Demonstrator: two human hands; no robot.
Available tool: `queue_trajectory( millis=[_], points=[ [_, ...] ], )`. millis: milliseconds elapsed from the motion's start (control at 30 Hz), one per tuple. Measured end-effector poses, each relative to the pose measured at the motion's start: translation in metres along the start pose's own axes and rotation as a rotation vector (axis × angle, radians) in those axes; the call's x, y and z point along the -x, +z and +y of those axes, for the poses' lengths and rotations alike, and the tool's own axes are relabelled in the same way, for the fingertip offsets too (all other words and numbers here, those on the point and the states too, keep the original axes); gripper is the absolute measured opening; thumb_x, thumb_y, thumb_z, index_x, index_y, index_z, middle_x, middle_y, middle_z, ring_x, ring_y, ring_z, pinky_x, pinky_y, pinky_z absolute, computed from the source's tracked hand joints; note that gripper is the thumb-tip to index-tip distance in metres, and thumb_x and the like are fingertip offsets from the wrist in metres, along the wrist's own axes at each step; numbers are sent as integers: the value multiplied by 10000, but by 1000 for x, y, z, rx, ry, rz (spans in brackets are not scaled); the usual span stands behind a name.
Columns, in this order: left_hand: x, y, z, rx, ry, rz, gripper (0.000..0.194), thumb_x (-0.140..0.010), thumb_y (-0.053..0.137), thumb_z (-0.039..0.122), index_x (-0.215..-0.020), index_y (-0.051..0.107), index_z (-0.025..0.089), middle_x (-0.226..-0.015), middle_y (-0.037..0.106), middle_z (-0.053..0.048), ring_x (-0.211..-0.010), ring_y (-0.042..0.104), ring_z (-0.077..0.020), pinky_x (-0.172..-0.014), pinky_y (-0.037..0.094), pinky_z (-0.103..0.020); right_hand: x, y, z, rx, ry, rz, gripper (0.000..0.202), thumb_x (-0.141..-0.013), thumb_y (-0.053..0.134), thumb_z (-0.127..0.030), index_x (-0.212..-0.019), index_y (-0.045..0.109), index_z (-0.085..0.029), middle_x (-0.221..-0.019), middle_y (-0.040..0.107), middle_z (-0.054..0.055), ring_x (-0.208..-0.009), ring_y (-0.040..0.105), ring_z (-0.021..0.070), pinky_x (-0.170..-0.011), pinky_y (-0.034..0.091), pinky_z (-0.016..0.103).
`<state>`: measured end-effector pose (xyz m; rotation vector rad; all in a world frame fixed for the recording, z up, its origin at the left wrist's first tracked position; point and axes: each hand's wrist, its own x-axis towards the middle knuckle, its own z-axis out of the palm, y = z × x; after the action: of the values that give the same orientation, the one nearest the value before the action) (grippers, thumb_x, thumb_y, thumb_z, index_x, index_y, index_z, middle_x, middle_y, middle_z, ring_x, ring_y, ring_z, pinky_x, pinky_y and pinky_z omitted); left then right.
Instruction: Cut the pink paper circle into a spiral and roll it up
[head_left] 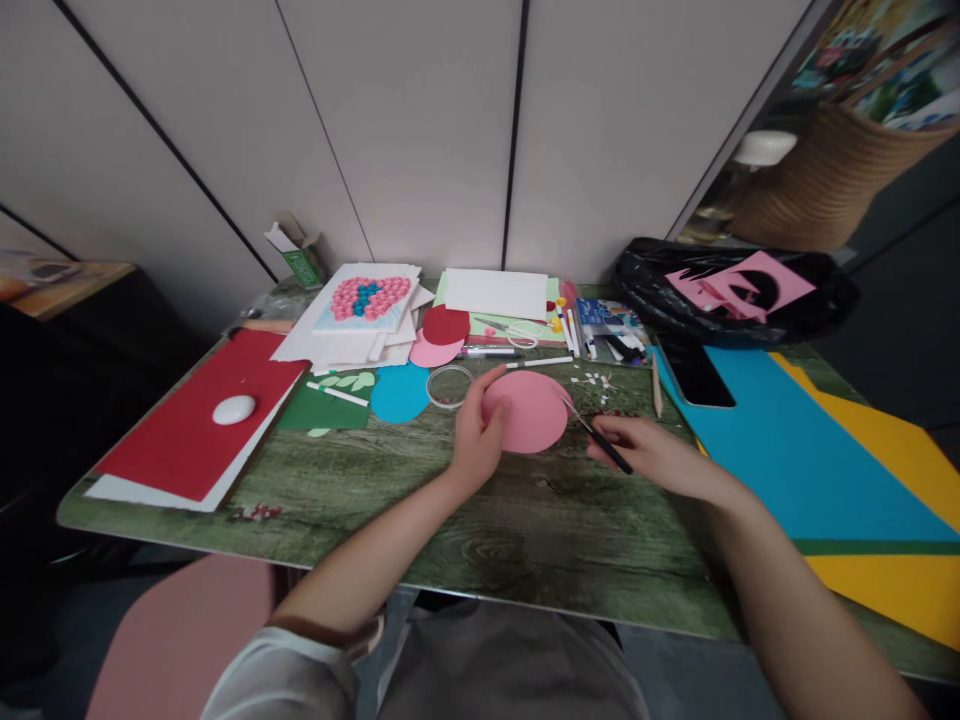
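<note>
My left hand (481,428) grips a pink paper circle (534,415) by its left side, thumb on top. The circle is held above the green wood-grain table (420,500). In my right hand (649,452) is a slim black-handled tool (611,448) with a thin metal tip. That tip meets the circle's right edge; whether it is a blade or a tweezer point I cannot tell. Just behind my left hand lie a clear ring (448,404) and a blue paper circle (400,393). A pink circle (435,349) and a red circle (447,325) overlap farther back.
Red sheets (187,430) with a white oval object (234,410) lie left. Flower artwork (367,303) rests on white paper. White-handled scissors (523,338) and markers (573,330) lie behind. To the right are a phone (697,372), blue sheets (810,450) and a black bag (637,285) with pink scraps.
</note>
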<state>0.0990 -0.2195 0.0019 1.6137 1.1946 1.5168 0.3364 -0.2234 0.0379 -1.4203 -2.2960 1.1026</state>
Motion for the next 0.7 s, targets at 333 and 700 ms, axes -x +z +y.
queue_trajectory(
  millis=[333,700],
  points=[
    [-4,-2,5,-20,4,17,351,-854,508,337,-1189,507,234,-1228,557,-76,-1128,509,-216,-976,400,-412,1,-2,2,15,2,-10,361,-821,488,-511,-663,398,-198,-632,397,-36,-592,363,106,-535,273,240],
    [-3,-2,6,2,-1,-1,327,-864,492,307,-1181,520,229,-1226,564,-70,-1124,514,-209,-974,399,-389,2,-2,-1,5,-4,-41,362,-825,486,-481,-634,368,-196,-609,352,-41,-582,329,100,-524,256,235]
  ],
)
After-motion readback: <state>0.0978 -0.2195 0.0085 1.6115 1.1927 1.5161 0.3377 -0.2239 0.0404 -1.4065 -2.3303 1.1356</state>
